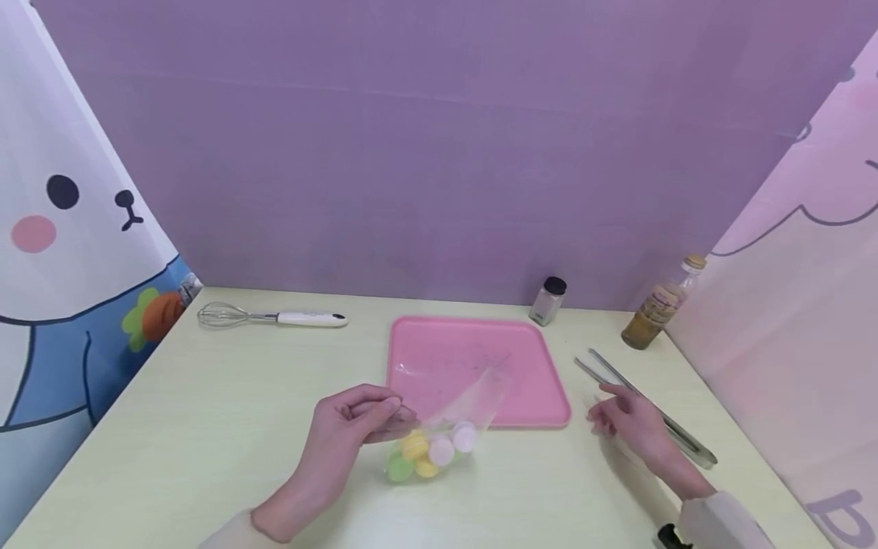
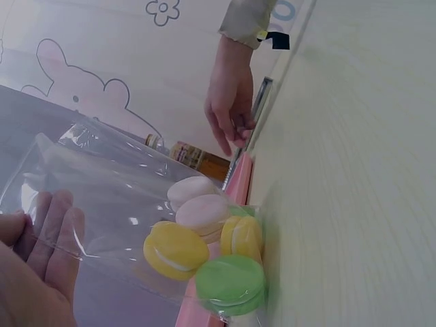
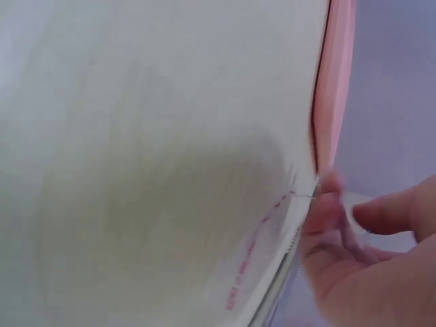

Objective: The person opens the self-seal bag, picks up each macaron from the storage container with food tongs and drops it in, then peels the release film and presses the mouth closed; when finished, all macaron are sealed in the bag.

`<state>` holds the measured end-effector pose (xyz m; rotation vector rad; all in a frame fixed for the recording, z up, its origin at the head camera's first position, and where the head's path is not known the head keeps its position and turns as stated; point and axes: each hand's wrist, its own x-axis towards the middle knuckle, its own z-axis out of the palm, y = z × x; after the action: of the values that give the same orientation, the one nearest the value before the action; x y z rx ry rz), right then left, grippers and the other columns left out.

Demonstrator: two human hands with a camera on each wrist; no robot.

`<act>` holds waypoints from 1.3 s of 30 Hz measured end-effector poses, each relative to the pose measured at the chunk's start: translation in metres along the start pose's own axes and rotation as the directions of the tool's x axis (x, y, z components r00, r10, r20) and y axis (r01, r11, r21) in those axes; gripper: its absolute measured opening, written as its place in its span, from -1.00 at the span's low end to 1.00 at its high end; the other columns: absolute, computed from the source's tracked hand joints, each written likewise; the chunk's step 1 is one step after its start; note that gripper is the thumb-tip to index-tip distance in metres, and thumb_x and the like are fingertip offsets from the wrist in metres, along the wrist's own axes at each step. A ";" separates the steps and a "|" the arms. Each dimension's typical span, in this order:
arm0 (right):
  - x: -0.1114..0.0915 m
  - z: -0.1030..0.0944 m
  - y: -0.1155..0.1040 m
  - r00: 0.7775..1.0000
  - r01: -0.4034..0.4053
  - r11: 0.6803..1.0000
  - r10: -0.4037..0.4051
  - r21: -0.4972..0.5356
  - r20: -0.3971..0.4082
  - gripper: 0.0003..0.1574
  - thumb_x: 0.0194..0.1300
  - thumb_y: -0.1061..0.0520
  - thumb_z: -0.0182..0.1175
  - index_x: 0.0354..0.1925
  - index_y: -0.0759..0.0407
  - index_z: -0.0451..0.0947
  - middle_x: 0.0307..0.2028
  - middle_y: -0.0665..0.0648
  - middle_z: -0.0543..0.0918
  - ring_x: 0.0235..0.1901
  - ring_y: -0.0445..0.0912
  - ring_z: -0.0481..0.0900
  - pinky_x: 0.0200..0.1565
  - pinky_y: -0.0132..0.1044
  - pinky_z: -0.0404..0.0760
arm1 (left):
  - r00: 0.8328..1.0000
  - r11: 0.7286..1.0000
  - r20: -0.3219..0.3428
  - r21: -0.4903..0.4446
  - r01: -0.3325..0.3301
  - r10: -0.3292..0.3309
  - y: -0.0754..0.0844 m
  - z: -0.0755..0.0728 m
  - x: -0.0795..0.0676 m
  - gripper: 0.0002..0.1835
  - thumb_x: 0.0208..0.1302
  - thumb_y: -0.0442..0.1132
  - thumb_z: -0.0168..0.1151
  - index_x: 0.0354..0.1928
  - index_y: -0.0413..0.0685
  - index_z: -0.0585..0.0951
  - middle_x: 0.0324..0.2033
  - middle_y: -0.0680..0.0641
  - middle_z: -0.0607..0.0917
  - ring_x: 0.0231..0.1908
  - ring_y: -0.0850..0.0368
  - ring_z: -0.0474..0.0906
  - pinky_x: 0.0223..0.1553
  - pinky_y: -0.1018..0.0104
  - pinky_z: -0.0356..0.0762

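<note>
My left hand [image 1: 343, 427] pinches the edge of a clear plastic bag [image 1: 480, 400] between thumb and fingers, at the tray's front edge. Yellow, green and pale pink macarons [image 1: 440, 450] lie at the bag's lower end; in the left wrist view the green macaron [image 2: 230, 283] is lowest. Over the table at right, my right hand [image 1: 634, 427] has loosely bent fingers, thumb apart from them in the right wrist view. Its fingertips are beside a thin clear film with red print [image 3: 248, 259]; whether they touch it I cannot tell. Metal tongs [image 1: 686, 442] lie partly behind this hand.
A pink tray [image 1: 549, 381] lies mid-table behind the bag. A whisk [image 1: 302, 318] rests at back left. Along the back stand a small black-capped jar [image 1: 547, 303] and, at right, a corked bottle [image 1: 655, 309] of brownish liquid. A purple backdrop [image 1: 425, 152] rises behind the table.
</note>
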<state>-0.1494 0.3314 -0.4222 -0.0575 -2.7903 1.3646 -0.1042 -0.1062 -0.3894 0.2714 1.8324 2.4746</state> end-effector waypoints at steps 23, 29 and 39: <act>-0.019 0.081 -0.132 0.802 0.519 0.773 -0.588 0.366 0.106 -0.71 0.30 0.36 0.33 0.00 0.30 0.69 -0.06 0.20 0.73 -0.07 -0.03 0.68 -0.08 -0.28 0.65 | 0.997 0.997 0.021 -0.007 -0.072 0.072 -0.003 -0.004 0.002 -0.77 0.38 -0.30 0.31 -0.11 -0.40 0.64 -0.27 -0.31 0.77 -0.21 -0.21 0.75 -0.07 0.01 0.66; -0.016 0.089 -0.136 0.885 0.433 0.834 -0.466 0.343 0.014 -0.88 0.26 0.22 0.43 -0.23 0.25 0.78 -0.30 0.10 0.78 -0.29 -0.07 0.71 -0.19 -0.32 0.67 | 0.994 0.994 -0.013 0.004 -0.112 0.112 -0.004 -0.005 0.005 -0.76 0.38 -0.30 0.31 -0.10 -0.42 0.64 -0.24 -0.30 0.77 -0.20 -0.18 0.75 -0.06 0.02 0.66; -0.019 0.090 -0.135 0.910 0.394 0.844 -0.413 0.364 -0.027 -0.88 0.32 0.16 0.39 -0.24 0.20 0.78 -0.34 0.11 0.78 -0.34 0.03 0.71 -0.22 -0.27 0.67 | 0.977 0.979 -0.105 0.109 -0.175 0.186 0.000 -0.011 0.011 -0.78 0.31 -0.37 0.37 -0.14 -0.46 0.67 -0.22 -0.32 0.76 -0.21 -0.06 0.76 -0.08 0.09 0.67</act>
<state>-0.1370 0.1770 -0.3714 0.5524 -2.3376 1.7361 -0.1168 -0.1151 -0.3917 0.3207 2.0678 2.5698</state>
